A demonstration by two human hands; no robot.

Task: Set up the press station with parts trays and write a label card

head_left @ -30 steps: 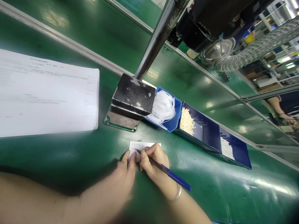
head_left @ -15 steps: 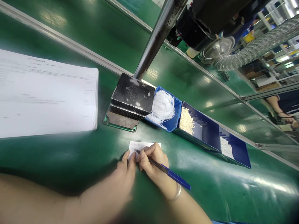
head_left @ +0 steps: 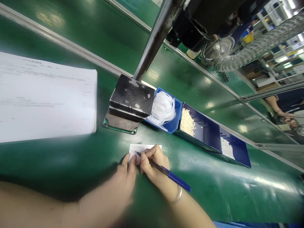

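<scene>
A small white slip of paper with handwriting lies on the green belt. My right hand grips a blue pen, its tip resting on the slip's left part. My left hand lies beside it, fingertips pressing the slip's lower left corner. The hands cover the slip's near half.
A thick stack of printed sheets lies at the left. A black block on a metal post stands behind the slip, with blue bins of white parts to its right. Another person's arm shows far right.
The view has drifted slightly, so everything sits a little more to the left. The pen and both hands stay on the slip in about the same pose.
</scene>
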